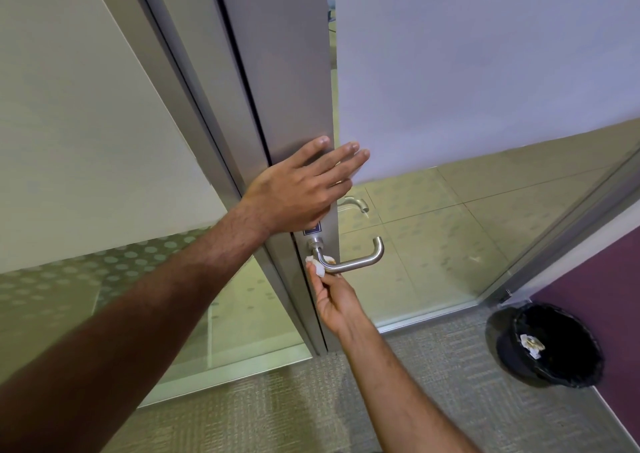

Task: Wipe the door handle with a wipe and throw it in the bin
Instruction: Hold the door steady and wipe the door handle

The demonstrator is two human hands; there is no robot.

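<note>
Grey metal-framed glass door [277,72], edge toward camera. Round black lined bin [545,343] on carpet, near right, crumpled paper inside. Left hand [299,184] flat, fingers spread on door edge above brushed steel lever handle [353,262]. Right hand [337,300] pinching small white wipe [317,267] against handle's left end.
</note>
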